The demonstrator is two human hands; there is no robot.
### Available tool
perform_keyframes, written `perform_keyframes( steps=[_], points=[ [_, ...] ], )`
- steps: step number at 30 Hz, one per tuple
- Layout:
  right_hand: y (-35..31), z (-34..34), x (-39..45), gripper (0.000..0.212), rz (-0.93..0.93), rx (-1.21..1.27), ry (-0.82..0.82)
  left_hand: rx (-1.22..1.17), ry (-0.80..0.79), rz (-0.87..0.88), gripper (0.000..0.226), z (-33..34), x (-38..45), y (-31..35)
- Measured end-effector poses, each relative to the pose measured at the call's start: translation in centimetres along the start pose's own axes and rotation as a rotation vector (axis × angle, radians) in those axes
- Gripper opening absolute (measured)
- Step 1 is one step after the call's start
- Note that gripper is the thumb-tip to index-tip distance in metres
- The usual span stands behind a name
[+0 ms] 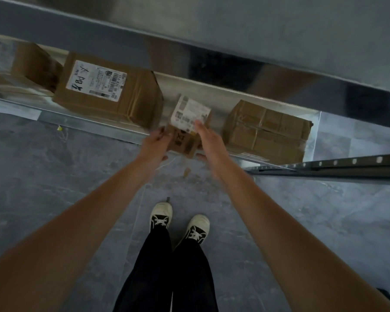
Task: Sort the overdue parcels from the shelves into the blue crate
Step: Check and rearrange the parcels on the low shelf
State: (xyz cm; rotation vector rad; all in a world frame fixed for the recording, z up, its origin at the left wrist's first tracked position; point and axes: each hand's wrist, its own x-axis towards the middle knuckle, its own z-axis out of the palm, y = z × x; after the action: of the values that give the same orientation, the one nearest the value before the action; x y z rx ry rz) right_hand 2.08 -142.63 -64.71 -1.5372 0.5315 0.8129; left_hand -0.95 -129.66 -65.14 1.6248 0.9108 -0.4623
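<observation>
A small brown cardboard parcel [185,136] with a white shipping label on top sits at the front edge of a low metal shelf [212,91]. My left hand [154,144] grips its left side, fingers curled at the near corner. My right hand [208,140] holds its right side, fingers lying along the label and thumb under the near edge. A large labelled parcel [108,91] lies on the shelf to the left. A taped brown parcel [266,131] lies to the right. The blue crate is not in view.
Further brown parcels [34,64] lie at the shelf's far left. A perforated metal shelf rail [336,165] juts in at the right. My feet [180,219] stand on grey tiled floor [54,165] in front of the shelf, with small debris near the shelf edge.
</observation>
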Motion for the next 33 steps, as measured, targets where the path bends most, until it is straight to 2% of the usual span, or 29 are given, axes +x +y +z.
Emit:
perform_keyframes(
  steps=[2, 5, 7, 9, 11, 12, 14, 16, 18, 20, 22, 25, 29, 33],
  points=[
    [-0.8, 0.3, 0.8, 0.049, 0.009, 0.006, 0.020, 0.083, 0.009, 0.069, 0.043, 0.5, 1.8, 0.7],
    [-1.3, 1.0, 1.0, 0.051, 0.041, -0.079, 0.047, 0.041, 0.057, 0.071, 0.047, 0.7, 4.2, 1.1],
    [-1.6, 0.9, 0.4, 0.045, 0.002, -0.086, 0.067, -0.010, 0.076, 0.047, 0.052, 1.3, 4.7, 1.3],
    [-1.2, -0.2, -0.6, 0.033, -0.100, -0.014, 0.146, 0.037, 0.205, 0.048, 0.061, 2.1, 4.0, 1.3],
    [-0.3, -2.6, -2.4, 0.031, -0.271, 0.004, 0.394, 0.109, 0.424, 0.092, 0.049, 3.5, 1.9, 1.3],
    [0.2, -4.3, -3.1, 0.033, -0.370, -0.037, 0.571, 0.072, 0.471, 0.158, 0.037, 4.4, 0.4, 1.5],
    [1.2, -8.3, -3.8, 0.039, -0.498, -0.127, 0.868, -0.014, 0.360, 0.264, 0.024, 6.8, -2.2, 1.5],
    [2.0, -12.4, -3.7, 0.048, -0.402, -0.170, 0.994, 0.028, 0.133, 0.279, 0.030, 9.6, -3.9, 1.5],
    [2.8, -15.8, -3.1, 0.065, -0.178, -0.134, 0.902, 0.049, -0.044, 0.188, 0.039, 11.8, -4.0, 2.1],
    [3.3, -17.7, -2.6, 0.070, -0.020, -0.010, 0.699, 0.030, -0.156, 0.044, 0.043, 13.4, -3.6, 3.0],
    [3.4, -18.3, -3.0, 0.065, -0.041, 0.052, 0.584, -0.049, -0.128, -0.002, 0.039, 13.8, -3.2, 3.8],
    [3.0, -19.0, -4.6, 0.044, -0.191, 0.150, 0.544, -0.213, -0.024, 0.122, 0.032, 12.6, -3.6, 4.7],
    [3.2, -19.6, -6.4, 0.063, -0.204, 0.352, 0.471, -0.338, -0.102, 0.199, 0.039, 10.4, -3.6, 5.1],
    [3.7, -19.2, -7.5, 0.054, -0.153, 0.377, 0.467, -0.232, -0.187, 0.221, 0.035, 9.7, -3.6, 5.2]
  ],
)
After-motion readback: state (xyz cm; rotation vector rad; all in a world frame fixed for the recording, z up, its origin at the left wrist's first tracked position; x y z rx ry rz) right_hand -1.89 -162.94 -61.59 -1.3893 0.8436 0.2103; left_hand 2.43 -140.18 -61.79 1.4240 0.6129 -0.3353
